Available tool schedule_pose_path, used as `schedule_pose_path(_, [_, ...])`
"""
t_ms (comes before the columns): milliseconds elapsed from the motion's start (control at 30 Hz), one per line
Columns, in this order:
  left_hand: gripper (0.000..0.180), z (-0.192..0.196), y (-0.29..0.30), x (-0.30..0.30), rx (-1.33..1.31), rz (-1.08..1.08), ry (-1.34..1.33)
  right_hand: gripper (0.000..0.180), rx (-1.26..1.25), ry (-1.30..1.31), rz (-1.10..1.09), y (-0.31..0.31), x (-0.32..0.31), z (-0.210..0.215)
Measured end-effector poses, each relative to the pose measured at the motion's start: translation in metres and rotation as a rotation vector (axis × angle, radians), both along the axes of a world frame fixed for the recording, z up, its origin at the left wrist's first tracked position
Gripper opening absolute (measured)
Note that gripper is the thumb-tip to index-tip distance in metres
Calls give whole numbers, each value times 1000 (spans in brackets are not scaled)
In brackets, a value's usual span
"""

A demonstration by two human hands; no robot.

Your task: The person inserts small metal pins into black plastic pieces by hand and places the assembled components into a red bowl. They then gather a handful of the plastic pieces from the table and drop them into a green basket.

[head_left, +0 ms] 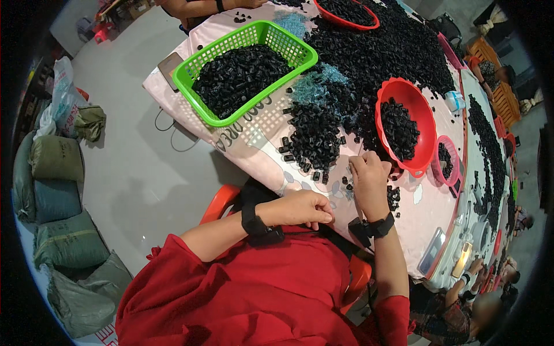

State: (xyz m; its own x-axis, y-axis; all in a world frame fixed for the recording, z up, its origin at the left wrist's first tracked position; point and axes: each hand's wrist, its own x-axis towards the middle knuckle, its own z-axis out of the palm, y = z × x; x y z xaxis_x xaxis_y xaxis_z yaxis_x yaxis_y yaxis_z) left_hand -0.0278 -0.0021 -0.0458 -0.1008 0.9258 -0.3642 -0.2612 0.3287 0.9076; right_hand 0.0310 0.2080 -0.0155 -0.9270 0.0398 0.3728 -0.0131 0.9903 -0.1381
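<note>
on the table, the left basket holds parts. right of it spreads a heap, with a pile at its near side. right of the pile sits a bowl of parts, then the right basket. the right hand is between pile and bowl. a phone lies at the near right; sacks lie on the floor, left.

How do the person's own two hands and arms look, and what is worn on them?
Both the left hand and the right hand are bare, without gloves. Each wrist has a black strap with a dark, boxy module. The red sleeves leave the forearms mostly uncovered.
</note>
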Motion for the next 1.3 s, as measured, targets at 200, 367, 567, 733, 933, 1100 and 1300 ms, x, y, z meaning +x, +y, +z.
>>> schedule_pose_path(200, [28, 2, -1, 1, 2, 0, 8, 6, -201, 47, 12, 4, 0, 1])
schedule_pose_path(367, [27, 1, 0, 0, -7, -9, 32, 7, -540, -47, -148, 4, 14, 17])
schedule_pose_path(567, [28, 2, 2, -1, -7, -10, 29, 12, -466, 102, -160, 23, 28, -2])
schedule_pose_path(733, [30, -1, 0, -1, -26, -17, 35, 12, -284, 50, -69, 17, 13, 2])
schedule_pose_path(933, [30, 0, 1, 0, -11, -6, 29, 9, -235, -29, -82, 15, -8, -1])
schedule_pose_path(1100, [29, 1, -1, 1, -21, 5, 19, 14, -208, -78, -49, 12, -14, -5])
schedule_pose_path(1300, [28, 0, 0, 1, 8, 24, 5, 15, -295, -45, -75, 16, -10, -10])
